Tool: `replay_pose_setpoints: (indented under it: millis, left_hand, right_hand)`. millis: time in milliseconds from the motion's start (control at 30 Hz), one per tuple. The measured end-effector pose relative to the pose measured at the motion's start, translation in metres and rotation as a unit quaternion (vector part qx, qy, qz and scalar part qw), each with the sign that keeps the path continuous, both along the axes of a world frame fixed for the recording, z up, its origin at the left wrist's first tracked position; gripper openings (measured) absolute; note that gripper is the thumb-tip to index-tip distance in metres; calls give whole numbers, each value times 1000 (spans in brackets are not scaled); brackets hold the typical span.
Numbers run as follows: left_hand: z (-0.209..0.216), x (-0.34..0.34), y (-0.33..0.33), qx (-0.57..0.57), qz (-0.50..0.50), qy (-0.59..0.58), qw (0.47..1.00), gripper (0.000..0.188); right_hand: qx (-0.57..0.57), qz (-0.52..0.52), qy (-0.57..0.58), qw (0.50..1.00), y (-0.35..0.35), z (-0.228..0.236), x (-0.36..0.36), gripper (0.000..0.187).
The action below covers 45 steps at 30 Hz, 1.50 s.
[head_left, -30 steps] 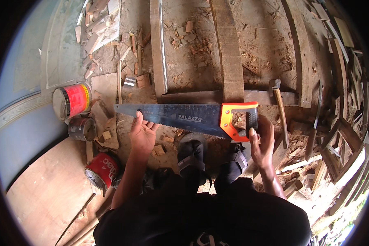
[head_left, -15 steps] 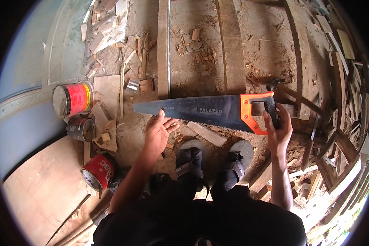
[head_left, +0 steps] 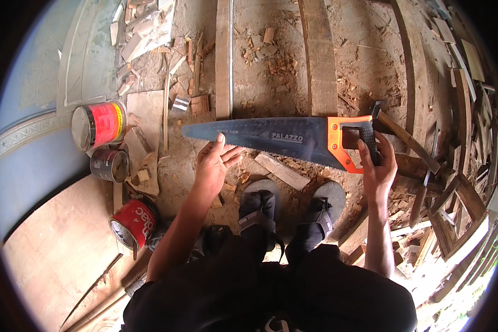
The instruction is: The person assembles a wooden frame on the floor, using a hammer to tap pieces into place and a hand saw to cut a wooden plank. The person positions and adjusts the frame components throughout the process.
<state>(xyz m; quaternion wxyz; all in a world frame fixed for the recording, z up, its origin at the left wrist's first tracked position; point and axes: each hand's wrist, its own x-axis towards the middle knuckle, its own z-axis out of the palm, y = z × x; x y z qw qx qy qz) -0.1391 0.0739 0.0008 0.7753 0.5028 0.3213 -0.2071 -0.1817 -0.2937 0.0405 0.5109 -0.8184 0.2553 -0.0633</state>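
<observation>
A hand saw point(head_left: 254, 134) with a dark blade and an orange-and-black handle lies level across my front, teeth facing me. My right hand point(head_left: 379, 169) is closed round its handle, with the thumb on the near side and fingers through the grip. Near the narrow tip, my left hand point(head_left: 213, 160) has its thumb against the blade's face and its other fingers at the toothed edge, partly behind it. Beyond the handle, on the right, a hammer point(head_left: 406, 138) with a wooden handle rests on timber.
Long wooden beams point(head_left: 318, 61) run away from me over a dirt floor strewn with wood scraps. At left, by a blue wall, sit a red-and-yellow can point(head_left: 105, 124), a dark can point(head_left: 110, 164) and a red can point(head_left: 135, 221). Piled timber point(head_left: 465, 199) and a narrow wooden-handled tool point(head_left: 419, 202) lie right.
The saw and both hands have shifted slightly away from me and up in the view. The hold on the saw looks the same. More of the hammer's handle shows.
</observation>
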Motion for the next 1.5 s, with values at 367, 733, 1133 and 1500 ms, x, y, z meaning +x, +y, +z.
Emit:
replay_pose_setpoints:
  millis: [367,733,1133,1500]
  left_hand:
    - [3,5,-8,33,-38,-8,999,28]
    - [-3,3,-3,41,-30,-18,999,28]
    - [1,7,-8,59,-41,-17,997,32]
    - [5,7,-11,51,-46,-18,997,38]
  right_hand:
    - [7,-3,-3,1000,-7,3,-3,42]
    - [0,-1,16,1000,-2,7,-2,41]
    - [13,-4,6,1000,-3,6,-4,39]
    - [18,-13,22,1000,-2,7,-3,42]
